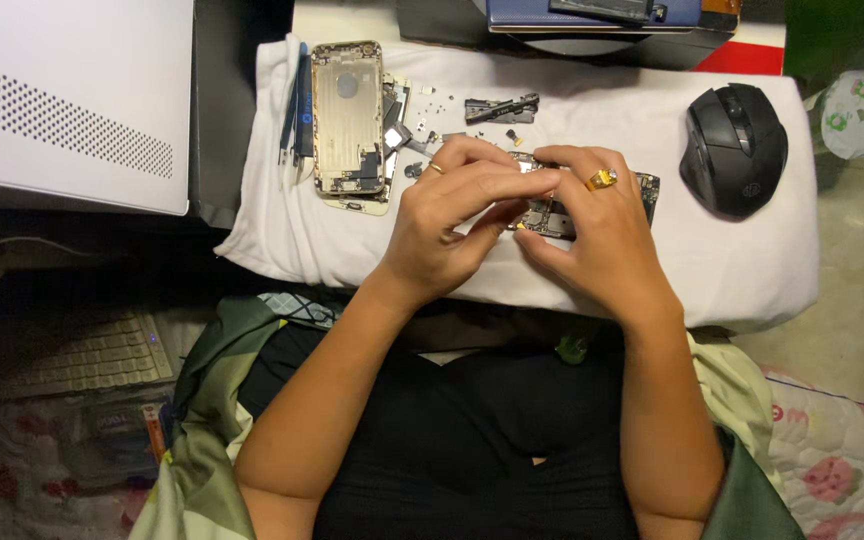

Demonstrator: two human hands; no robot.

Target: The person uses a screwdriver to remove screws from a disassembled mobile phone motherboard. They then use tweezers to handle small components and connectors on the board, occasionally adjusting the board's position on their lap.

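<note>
Both forearms reach up from the lap to a white cloth, where the left hand and right hand pinch a dark circuit board between them, its long axis running left-right, both equally near.

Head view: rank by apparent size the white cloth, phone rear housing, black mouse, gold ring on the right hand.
1. white cloth
2. phone rear housing, about equal with black mouse: too close to rank
3. gold ring on the right hand
</note>
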